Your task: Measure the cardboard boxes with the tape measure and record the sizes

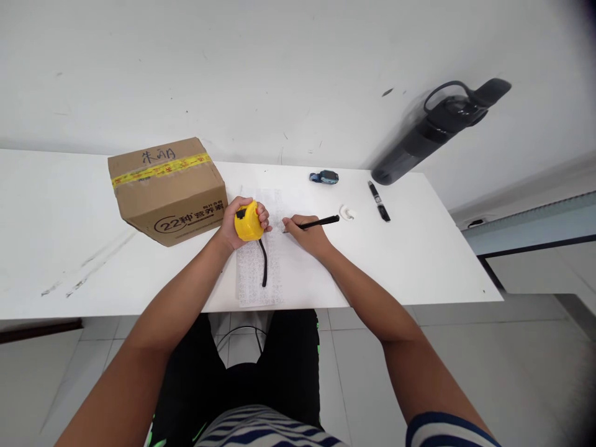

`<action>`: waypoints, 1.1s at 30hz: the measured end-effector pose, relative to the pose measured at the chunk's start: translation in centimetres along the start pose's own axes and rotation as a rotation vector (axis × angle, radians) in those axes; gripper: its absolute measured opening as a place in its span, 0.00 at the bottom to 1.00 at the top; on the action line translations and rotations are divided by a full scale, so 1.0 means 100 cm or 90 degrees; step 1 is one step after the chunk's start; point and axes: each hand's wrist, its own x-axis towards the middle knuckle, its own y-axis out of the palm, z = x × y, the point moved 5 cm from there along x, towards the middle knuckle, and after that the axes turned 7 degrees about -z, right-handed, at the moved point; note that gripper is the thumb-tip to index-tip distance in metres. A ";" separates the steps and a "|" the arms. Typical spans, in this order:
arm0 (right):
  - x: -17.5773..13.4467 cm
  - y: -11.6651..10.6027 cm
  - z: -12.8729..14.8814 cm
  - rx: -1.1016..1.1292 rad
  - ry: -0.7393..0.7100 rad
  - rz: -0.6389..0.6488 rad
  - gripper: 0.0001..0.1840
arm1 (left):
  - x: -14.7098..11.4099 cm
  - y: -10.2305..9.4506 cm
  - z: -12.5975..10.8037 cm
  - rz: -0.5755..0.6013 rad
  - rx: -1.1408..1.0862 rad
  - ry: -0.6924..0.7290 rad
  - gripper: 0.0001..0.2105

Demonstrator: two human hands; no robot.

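Note:
My left hand [231, 225] is wrapped round a yellow tape measure [248, 221], whose black wrist strap [265, 264] hangs down over the paper. The paper [261, 285] lies on the white table and is covered in small print or writing, too fine to read. In my right hand [307, 234] is a black pen [321, 221], pinched near its tip and slanting up to the right. Its tip is at the right part of the paper, just right of the tape measure.
A taped cardboard box [167, 186] stands left of my left hand. Behind and right are a small watch [325, 177], a white coiled item [347, 212], a black marker [379, 201] and a tall dark bottle [419, 139]. The white table [419, 261] meets a wall at the back.

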 end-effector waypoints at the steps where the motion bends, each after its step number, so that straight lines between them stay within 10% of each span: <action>1: 0.000 0.000 0.000 0.002 0.002 -0.002 0.26 | 0.000 0.000 0.000 0.002 0.000 -0.001 0.17; 33: -0.002 -0.003 -0.002 -0.006 -0.016 -0.023 0.28 | 0.001 0.001 0.002 0.017 0.002 -0.004 0.17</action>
